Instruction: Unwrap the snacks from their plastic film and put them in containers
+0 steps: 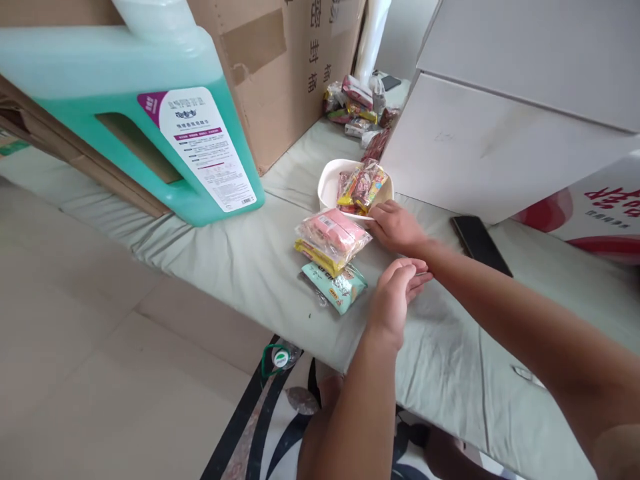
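Observation:
My right hand [397, 228] rests on the grey-green mat [240, 260] right beside a white bowl [327, 183] that holds several wrapped snacks [364, 187]; its fingers are curled, touching the bowl's near rim. My left hand [397, 293] hovers just to the right of a small stack of snack packets, its fingers loosely bent with nothing in them. The stack has a pink packet [333, 233] on top, a yellow one [315, 257] under it and a teal packet [336, 287] nearest me.
A big green detergent jug [135, 107] stands at the left against cardboard boxes [290, 60]. A white box [500, 127] fills the right. A black phone [480, 243] lies on the mat. More snack packets [357, 107] are piled at the back. Tiled floor lies left.

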Motion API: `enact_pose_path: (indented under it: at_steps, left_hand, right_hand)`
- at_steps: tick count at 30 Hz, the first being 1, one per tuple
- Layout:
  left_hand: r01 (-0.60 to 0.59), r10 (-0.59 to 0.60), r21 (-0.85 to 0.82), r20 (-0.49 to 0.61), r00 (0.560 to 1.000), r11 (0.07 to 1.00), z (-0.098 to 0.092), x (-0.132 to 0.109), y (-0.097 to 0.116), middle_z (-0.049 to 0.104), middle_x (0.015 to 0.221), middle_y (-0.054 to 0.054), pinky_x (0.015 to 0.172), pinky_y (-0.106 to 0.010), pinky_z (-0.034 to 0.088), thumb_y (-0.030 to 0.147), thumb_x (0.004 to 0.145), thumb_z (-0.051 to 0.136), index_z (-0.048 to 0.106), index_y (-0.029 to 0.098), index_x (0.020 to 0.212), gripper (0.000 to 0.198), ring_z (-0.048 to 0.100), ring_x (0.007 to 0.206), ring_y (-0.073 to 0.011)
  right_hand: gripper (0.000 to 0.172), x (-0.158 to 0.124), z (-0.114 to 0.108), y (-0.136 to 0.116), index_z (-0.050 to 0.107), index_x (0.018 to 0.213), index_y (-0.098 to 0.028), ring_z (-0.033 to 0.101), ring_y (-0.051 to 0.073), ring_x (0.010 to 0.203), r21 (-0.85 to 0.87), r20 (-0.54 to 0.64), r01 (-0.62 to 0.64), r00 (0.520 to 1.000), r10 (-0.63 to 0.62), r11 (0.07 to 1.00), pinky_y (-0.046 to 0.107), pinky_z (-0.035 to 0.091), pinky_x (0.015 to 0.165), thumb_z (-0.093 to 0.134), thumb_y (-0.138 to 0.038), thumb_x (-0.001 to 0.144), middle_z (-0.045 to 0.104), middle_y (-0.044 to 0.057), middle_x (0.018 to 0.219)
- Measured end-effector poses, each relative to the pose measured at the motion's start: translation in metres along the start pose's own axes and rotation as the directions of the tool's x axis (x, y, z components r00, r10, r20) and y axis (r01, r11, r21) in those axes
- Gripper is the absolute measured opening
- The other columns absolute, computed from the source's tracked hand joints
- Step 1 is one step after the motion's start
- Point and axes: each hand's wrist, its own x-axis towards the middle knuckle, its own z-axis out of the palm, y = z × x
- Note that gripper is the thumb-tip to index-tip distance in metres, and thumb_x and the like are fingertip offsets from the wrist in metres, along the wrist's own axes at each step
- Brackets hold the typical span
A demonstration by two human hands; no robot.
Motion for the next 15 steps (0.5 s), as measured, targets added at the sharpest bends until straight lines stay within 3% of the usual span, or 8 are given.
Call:
enact_pose_path:
  at_steps: [6,11,13,15]
  left_hand:
    - [-0.068,0.06,0.067,0.124,0.99,0.995,0.019,-0.01,-0.012,0.074,0.085,-0.006,0.091,-0.038,0.049,0.037,0.085,0.056,0.062,0.019,0.091,0.02,0.076,0.089,-0.0255]
    - [-0.178,0.156,0.107,0.188,0.97,0.978,0.032,-0.02,-0.016,0.072,0.074,-0.003,0.082,-0.033,0.053,0.03,0.087,0.055,0.061,0.019,0.089,0.013,0.074,0.075,-0.0195]
    - [-0.282,0.268,0.1,0.133,0.954,0.954,0.034,-0.02,-0.018,0.065,0.067,0.0,0.071,-0.029,0.051,0.028,0.087,0.054,0.061,0.02,0.085,0.011,0.066,0.063,-0.0149]
    - [-0.444,0.455,0.181,-0.024,0.89,0.878,0.036,-0.015,-0.021,0.055,0.06,0.003,0.06,-0.025,0.043,0.025,0.087,0.053,0.056,0.021,0.077,0.011,0.053,0.055,-0.0113]
  right_hand:
    - [0.029,-0.07,-0.015,0.007,0.061,0.086,-0.026,0.058,0.03,0.094,-0.004,0.011,-0.018,1.0,0.018,1.0,0.045,0.051,0.083,0.039,-0.032,0.104,0.067,0.011,0.091]
    - [0.023,-0.147,-0.023,0.017,0.06,0.081,-0.024,0.057,0.027,0.085,0.021,0.004,0.015,1.0,-0.015,1.0,0.043,0.048,0.085,0.047,-0.032,0.099,0.067,0.012,0.087]
    - [0.028,-0.184,-0.029,0.017,0.061,0.085,-0.022,0.055,0.026,0.082,0.026,-0.017,0.01,1.0,-0.01,1.0,0.041,0.046,0.082,0.042,-0.033,0.102,0.066,0.011,0.087]
    - [0.032,-0.22,-0.037,0.014,0.063,0.086,-0.021,0.053,0.024,0.08,0.026,-0.002,0.002,1.0,-0.002,1.0,0.039,0.043,0.079,0.038,-0.032,0.105,0.066,0.01,0.084]
